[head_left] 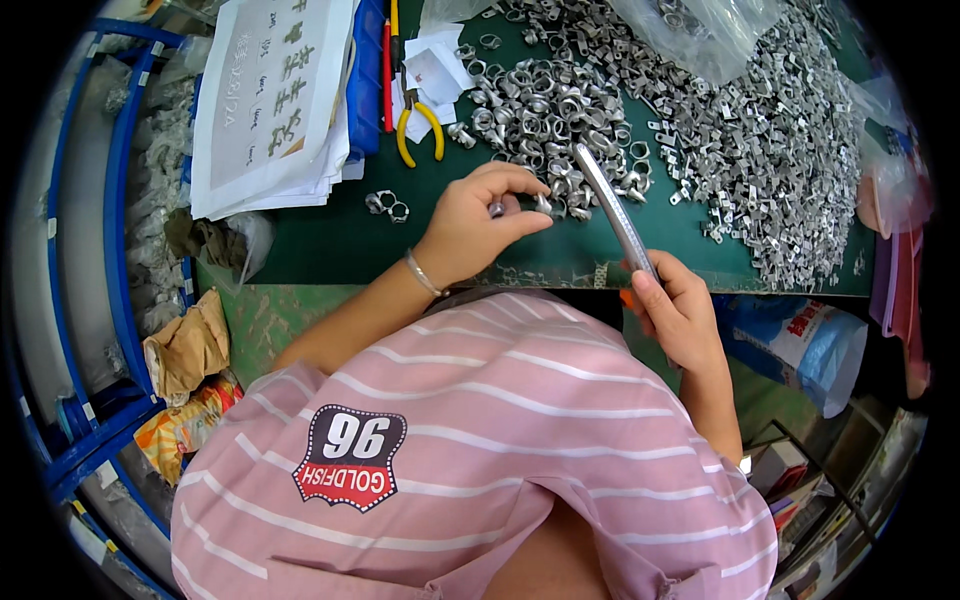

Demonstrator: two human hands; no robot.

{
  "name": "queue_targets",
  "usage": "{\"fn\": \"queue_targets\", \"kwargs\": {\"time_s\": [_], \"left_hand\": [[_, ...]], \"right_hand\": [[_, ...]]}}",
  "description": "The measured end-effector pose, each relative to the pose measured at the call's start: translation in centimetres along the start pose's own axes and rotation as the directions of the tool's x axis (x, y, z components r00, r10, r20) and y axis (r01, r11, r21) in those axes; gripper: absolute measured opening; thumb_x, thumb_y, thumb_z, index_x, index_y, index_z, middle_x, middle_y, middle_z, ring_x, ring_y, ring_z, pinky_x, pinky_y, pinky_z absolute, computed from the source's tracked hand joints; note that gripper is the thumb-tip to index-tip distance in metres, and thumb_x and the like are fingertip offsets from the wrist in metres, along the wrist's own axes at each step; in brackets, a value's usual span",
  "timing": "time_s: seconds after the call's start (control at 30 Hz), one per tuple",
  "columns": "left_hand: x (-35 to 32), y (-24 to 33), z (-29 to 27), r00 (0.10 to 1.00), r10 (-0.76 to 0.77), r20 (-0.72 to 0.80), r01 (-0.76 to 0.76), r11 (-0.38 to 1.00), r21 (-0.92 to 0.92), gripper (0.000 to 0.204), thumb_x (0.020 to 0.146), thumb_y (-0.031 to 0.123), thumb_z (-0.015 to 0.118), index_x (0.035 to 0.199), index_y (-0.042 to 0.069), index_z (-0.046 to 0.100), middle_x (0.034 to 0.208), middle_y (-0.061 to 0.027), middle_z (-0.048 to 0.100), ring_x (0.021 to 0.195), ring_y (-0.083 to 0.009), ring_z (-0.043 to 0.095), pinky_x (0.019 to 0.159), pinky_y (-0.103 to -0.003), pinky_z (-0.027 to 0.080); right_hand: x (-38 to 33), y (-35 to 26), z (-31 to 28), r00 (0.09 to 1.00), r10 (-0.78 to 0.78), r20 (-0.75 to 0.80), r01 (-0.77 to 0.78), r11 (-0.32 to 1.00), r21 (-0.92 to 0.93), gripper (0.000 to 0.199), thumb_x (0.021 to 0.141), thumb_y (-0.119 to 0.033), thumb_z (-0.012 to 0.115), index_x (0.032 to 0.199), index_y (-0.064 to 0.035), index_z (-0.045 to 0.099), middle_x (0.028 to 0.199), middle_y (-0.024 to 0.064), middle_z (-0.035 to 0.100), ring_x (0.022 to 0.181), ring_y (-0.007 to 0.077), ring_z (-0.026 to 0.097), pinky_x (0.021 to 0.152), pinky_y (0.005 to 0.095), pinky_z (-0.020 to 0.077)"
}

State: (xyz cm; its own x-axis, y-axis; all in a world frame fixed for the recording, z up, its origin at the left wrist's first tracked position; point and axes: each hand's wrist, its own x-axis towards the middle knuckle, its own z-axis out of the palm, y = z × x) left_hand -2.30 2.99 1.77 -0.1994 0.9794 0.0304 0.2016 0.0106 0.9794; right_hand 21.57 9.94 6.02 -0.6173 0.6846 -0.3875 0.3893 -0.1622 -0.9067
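Note:
My left hand (478, 222) is over the near part of the green table, fingers curled and thumb close to the forefinger. A small shiny metal piece (543, 204) shows at these fingertips, and another metal piece (496, 209) shows within the curled fingers. My right hand (678, 308) grips the lower end of a long silver metal rod (612, 205) with fine marks along it. The rod slants up and left, its far end over a heap of silver metal rings (545, 112). Whether it touches the heap I cannot tell.
Many small silver metal tabs (765, 170) cover the table's right side, partly under clear plastic (700, 35). Two loose rings (388, 205) lie left of my left hand. Yellow-handled pliers (418, 125), a red pen (387, 75) and a paper stack (265, 110) lie farther left.

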Motion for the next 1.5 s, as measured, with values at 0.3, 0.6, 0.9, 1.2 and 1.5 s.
{"fn": "queue_targets", "kwargs": {"time_s": [0.3,0.6,0.9,1.2,1.5], "left_hand": [[-0.2,0.7,-2.0,0.929,-0.146,0.34,0.365,0.208,-0.907,0.021,0.092,0.014,0.047,0.108,0.002,0.051,0.098,-0.011,0.053,0.058,-0.0039,0.034,0.049,-0.015,0.031],[0.4,1.5,-2.1,0.919,-0.326,0.222,0.326,0.308,-0.894,0.022,0.095,0.018,0.042,0.091,0.001,0.056,0.102,-0.0131,0.053,0.065,-0.0065,0.041,0.05,-0.017,0.034],[0.0,0.6,-2.3,0.953,-0.207,0.22,0.262,0.202,-0.944,0.019,0.092,0.013,0.046,0.103,0.0,0.054,0.097,-0.0097,0.054,0.07,-0.0082,0.044,0.053,-0.018,0.035],[0.4,0.1,-2.1,0.943,-0.179,0.281,0.31,0.168,-0.936,0.016,0.092,0.013,0.048,0.1,0.0,0.054,0.087,-0.0038,0.052,0.072,-0.0087,0.043,0.058,-0.02,0.037],[1.0,0.8,-3.5,0.945,-0.297,0.136,0.27,0.474,-0.838,0.013,0.093,0.016,0.047,0.096,0.005,0.053,0.087,-0.0063,0.058,0.072,-0.0096,0.054,0.056,-0.02,0.043]], "right_hand": [[0.6,-0.6,0.4,0.995,0.049,0.087,-0.051,0.998,0.021,0.025,0.089,-0.023,0.055,0.097,0.0011,0.056,0.061,-0.0008,0.05,0.051,0.0043,0.044,0.044,0.0201,0.0347],[0.7,-0.8,0.7,0.996,0.032,0.086,-0.031,0.999,-0.006,0.025,0.089,-0.022,0.055,0.099,0.0015,0.056,0.062,-0.0002,0.051,0.054,0.0052,0.046,0.047,0.021,0.0368],[0.5,-1.2,1.2,0.994,0.002,0.106,-0.001,1.0,-0.013,0.025,0.089,-0.021,0.056,0.1,0.0014,0.057,0.062,-0.0003,0.051,0.053,0.005,0.044,0.047,0.0209,0.0358],[1.3,-1.7,2.1,0.987,0.023,0.157,-0.002,0.991,-0.134,0.027,0.088,-0.022,0.057,0.101,0.0015,0.056,0.068,0.0043,0.055,0.062,0.0105,0.05,0.057,0.026,0.0419],[1.8,-1.3,1.7,0.995,-0.065,0.076,0.081,0.97,-0.229,0.027,0.087,-0.023,0.057,0.1,0.0015,0.057,0.071,0.0124,0.058,0.062,0.0178,0.054,0.059,0.0297,0.0439]]}}
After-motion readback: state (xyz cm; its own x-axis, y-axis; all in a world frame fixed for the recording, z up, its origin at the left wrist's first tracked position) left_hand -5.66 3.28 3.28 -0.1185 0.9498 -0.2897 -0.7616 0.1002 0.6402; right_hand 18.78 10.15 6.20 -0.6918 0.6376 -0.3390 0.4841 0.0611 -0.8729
